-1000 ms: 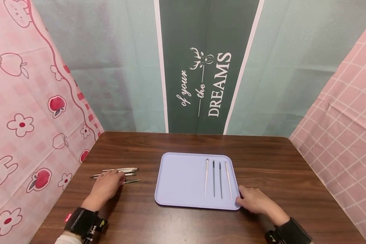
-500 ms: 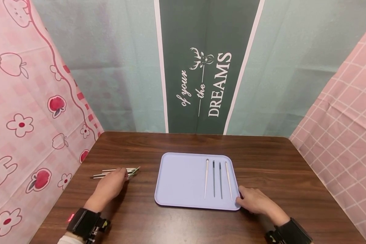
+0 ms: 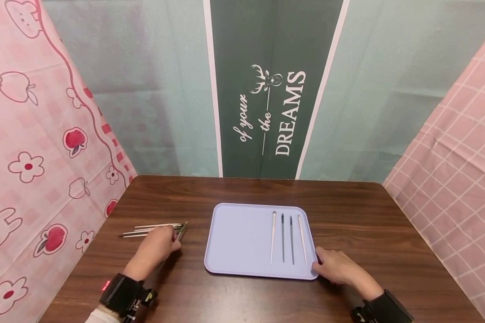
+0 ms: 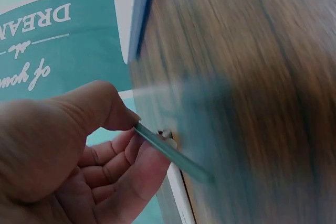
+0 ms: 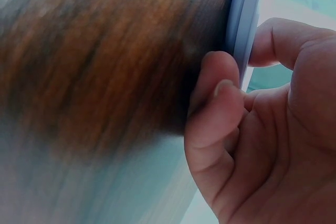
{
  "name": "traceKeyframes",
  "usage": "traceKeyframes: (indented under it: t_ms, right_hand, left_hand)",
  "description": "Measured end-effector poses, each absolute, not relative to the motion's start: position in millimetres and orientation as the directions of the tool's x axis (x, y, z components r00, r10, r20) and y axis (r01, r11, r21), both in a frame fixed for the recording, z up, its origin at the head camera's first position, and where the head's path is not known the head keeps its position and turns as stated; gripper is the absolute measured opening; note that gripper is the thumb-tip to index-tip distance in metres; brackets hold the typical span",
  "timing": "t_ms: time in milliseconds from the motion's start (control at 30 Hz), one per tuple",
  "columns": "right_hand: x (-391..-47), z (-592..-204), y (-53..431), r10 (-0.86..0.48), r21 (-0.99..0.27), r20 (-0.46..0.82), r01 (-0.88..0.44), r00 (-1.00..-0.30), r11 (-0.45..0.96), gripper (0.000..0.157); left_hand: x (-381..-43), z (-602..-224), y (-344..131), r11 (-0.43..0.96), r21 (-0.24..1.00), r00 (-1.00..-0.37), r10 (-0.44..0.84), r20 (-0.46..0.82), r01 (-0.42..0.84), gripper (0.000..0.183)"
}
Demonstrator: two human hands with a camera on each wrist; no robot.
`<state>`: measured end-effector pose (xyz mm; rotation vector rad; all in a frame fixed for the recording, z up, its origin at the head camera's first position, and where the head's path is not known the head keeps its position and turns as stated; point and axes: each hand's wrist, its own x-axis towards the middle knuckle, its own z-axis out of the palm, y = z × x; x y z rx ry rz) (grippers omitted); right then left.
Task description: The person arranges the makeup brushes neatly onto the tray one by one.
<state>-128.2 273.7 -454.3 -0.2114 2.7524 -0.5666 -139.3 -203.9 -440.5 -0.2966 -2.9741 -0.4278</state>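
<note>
My left hand (image 3: 156, 247) pinches a slim green brush (image 4: 176, 156) between thumb and fingers, its far end pointing up and away in the head view. Just behind that hand lies a small pile of brushes (image 3: 145, 230), white and dark, partly covered by the fingers. At the front right corner of a lilac tray (image 3: 236, 237), my right hand (image 3: 334, 266) grips the rim, thumb on top and fingers curled beneath. On the tray's right half lie two white brushes (image 3: 273, 237) and two dark brushes (image 3: 283, 237), side by side in a row.
The tray rests on a dark wooden table (image 3: 234, 300). Behind it hangs a green curtain (image 3: 262, 166) with white lettering. Pink patterned cloths close in the left and right sides.
My left hand has picked up the green brush from the near side of the pile, turned it upward, and shifted to the right. The right hand stays at the tray corner.
</note>
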Motion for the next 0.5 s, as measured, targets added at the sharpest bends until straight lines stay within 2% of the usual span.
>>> traceKeyframes:
  t_ms: [500]
  right_hand:
    - [-128.4,-455.2,273.5,-0.195,-0.404,-0.29,-0.065,-0.937,0.912,0.019]
  left_hand:
    - [-146.1,-435.0,-176.5,0.942,0.293,-0.983,0.129,0.132,0.163,0.032]
